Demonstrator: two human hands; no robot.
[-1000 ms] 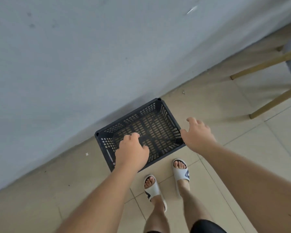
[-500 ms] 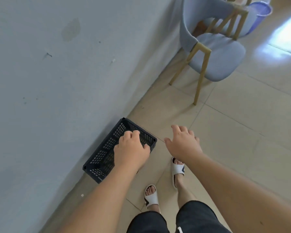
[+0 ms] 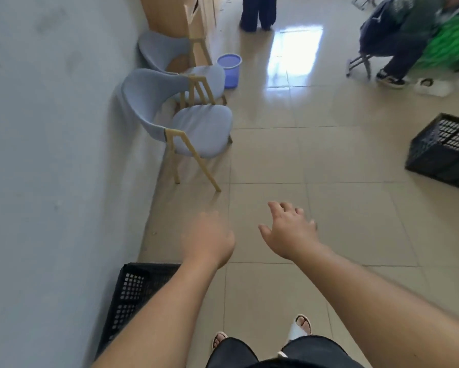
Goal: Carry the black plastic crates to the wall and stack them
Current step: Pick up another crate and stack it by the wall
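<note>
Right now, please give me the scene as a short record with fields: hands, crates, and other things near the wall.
left hand: empty, blurred, held above the floor
right hand: empty, fingers spread
crate by wall: black, on the floor against the wall
second crate: black, on the floor at right edge, apart from the wall
chairs: two, nearer chair
bucket: blue, beyond the chairs

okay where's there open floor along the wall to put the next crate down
Bare tile runs along the wall between the crate by the wall and the near chair. The middle floor is also open, up to the second crate at right. Past the near chair it is crowded: another chair and a blue bucket. Both hands are empty.
</note>
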